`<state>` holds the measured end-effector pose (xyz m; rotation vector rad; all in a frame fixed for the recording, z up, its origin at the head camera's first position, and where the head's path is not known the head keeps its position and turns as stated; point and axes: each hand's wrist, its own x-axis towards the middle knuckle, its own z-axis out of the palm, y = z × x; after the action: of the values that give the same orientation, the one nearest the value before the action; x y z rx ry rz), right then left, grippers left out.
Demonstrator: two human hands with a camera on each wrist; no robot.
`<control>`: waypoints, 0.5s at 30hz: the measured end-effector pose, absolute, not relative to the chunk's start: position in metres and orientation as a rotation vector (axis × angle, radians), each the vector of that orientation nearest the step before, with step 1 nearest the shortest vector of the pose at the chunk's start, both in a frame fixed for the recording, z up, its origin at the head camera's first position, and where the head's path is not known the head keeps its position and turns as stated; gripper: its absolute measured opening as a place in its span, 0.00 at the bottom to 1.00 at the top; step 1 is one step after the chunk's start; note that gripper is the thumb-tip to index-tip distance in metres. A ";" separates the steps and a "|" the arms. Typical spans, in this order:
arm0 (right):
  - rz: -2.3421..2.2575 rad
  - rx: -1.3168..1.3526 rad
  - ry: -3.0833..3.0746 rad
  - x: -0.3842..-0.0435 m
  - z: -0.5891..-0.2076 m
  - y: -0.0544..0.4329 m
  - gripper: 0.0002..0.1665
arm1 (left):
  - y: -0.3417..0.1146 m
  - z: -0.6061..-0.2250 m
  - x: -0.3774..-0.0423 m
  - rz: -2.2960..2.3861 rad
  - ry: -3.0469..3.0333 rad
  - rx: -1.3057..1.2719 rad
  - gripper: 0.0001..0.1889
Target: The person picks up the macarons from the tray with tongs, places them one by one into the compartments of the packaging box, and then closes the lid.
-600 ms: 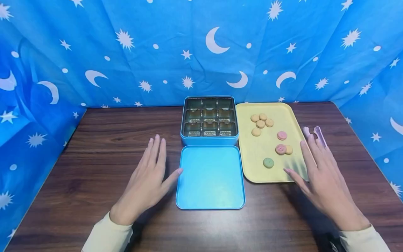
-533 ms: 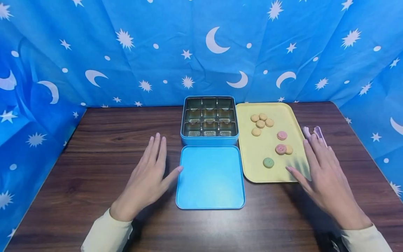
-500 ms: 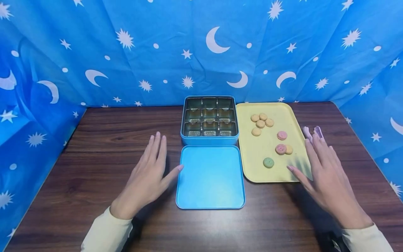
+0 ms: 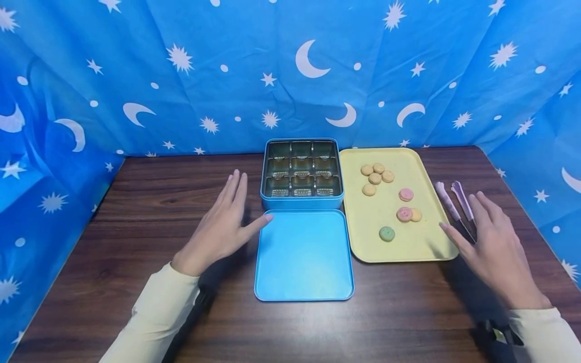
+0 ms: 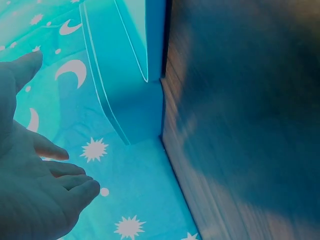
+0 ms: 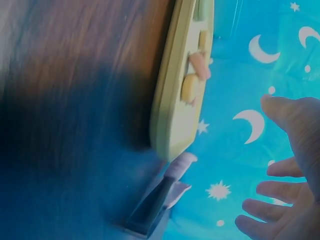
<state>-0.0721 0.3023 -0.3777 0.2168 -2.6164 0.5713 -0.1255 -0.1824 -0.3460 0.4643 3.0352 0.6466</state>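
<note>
1. At the far left, a blue cloth [image 4: 50,151] with white moons and stars hangs beside the brown table [image 4: 122,237]. It goes along the back too, and round to the right.
2. The left hand [image 4: 218,227] is over the table, in a cream sleeve [image 4: 163,295]. Its fingers are straight and close together, and its thumb sticks out apart. In the head view, the thumb tip is by the near corner of the lid.
3. In the middle, the blue tin [image 4: 302,202] stands at the back, with nine little cups inside.
4. The blue lid [image 4: 304,257] lies flat just in front of it.
5. The yellow tray [image 4: 363,222] is just right of the tin. On it are five tan cookies [image 4: 374,178], a green cookie [image 4: 387,234], a pink cookie [image 4: 406,194], and another pink one partly over a tan one.
6. The tongs [image 4: 447,200], with light purple ends, lie beside the tray.
7. The right hand [image 4: 501,252] is just beside the tongs, with straight fingers a bit apart and its thumb over the tray's edge.
</note>
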 end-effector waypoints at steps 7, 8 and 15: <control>0.603 0.062 -2.719 -0.087 -0.383 0.317 0.44 | -0.177 -0.346 -0.144 0.653 3.030 0.473 0.58; 0.612 0.031 -2.743 -0.089 -0.383 0.319 0.45 | -0.176 -0.347 -0.147 0.648 3.031 0.479 0.59; 0.700 -0.154 -2.861 -0.100 -0.389 0.329 0.49 | -0.163 -0.353 -0.163 0.633 3.016 0.492 0.62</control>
<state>-0.0997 0.3287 -0.3892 -0.1543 -2.8610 0.7000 -0.1633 -0.1630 -0.3533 0.4923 3.0158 0.6331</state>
